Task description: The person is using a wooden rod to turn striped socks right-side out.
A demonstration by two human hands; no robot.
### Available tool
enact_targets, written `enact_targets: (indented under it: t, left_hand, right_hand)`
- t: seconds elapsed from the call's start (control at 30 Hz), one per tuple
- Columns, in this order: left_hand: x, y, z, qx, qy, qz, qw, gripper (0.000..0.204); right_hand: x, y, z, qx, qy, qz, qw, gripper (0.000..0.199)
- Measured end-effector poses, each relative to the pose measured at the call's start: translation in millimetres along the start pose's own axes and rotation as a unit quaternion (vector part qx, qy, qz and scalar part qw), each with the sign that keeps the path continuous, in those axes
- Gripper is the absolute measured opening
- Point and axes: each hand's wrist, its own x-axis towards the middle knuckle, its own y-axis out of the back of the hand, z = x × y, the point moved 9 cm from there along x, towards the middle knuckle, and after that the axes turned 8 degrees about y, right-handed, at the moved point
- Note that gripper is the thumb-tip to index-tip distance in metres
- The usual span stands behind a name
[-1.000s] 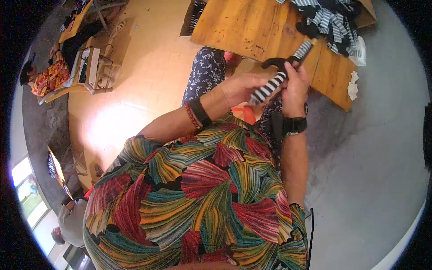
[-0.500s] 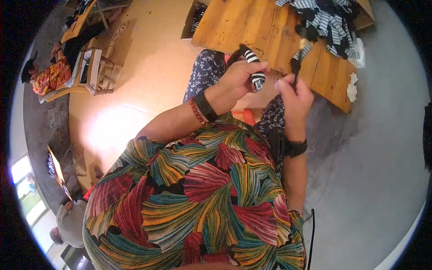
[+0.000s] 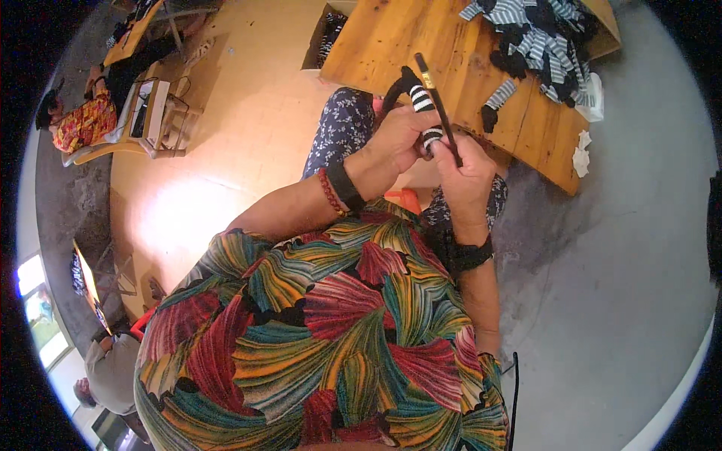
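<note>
My left hand (image 3: 402,135) is closed around a small black-and-white striped knit piece (image 3: 422,99), whose plain black end curls out beyond the fingers. In my right hand (image 3: 468,169) is a slim black stick with a gold band (image 3: 436,94), pointing up and away from me. Its lower end is inside my grip. Both hands meet above my lap, with the right fingertips against the near end of the knit piece. On the wooden table (image 3: 406,34) ahead, one grey-striped knit piece with a black end (image 3: 498,105) lies apart, closest to my right hand.
A heap of grey-striped and black knit pieces (image 3: 545,45) covers the table's far right, beside a cardboard box side (image 3: 605,30). A white container (image 3: 594,98) and crumpled white paper (image 3: 581,154) are at the right edge. Another box (image 3: 312,52) stands left. Two people sit farther left.
My right hand has moved left to meet the left hand. The stick, earlier over the table near the loose knit piece, now stands beside the piece in my left hand.
</note>
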Motion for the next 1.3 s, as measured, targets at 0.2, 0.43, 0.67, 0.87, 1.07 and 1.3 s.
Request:
enact_targets:
  t: [0.2,0.43,0.67,0.87,1.07,1.3]
  left_hand:
    - [11.8,16.1,8.0,-0.08,0.046,-0.029,0.995,0.013]
    - [15.1,21.7,9.5,-0.035,-0.035,0.016,0.999,0.01]
    - [6.7,17.2,-11.1,-0.041,0.112,0.008,0.993,0.014]
    - [8.5,25.2,-9.2,-0.008,0.088,0.031,0.996,0.013]
    - [5.3,10.1,-15.6,-0.031,0.114,-0.001,0.993,0.013]
    - [7.4,25.2,-7.2,-0.039,0.092,0.042,0.994,0.014]
  right_hand:
    - [-11.2,16.8,32.3,0.079,-0.061,0.023,0.995,0.013]
    - [-5.1,4.6,15.2,0.124,-0.084,0.037,0.988,0.008]
    - [-16.9,6.3,56.1,0.186,-0.162,0.071,0.966,0.009]
    - [-9.5,15.5,26.2,0.126,-0.068,0.062,0.988,0.013]
    - [-2.3,2.8,-4.8,-0.011,0.086,0.026,0.996,0.015]
    - [-28.1,-1.4,68.7,0.285,-0.281,0.074,0.913,0.017]
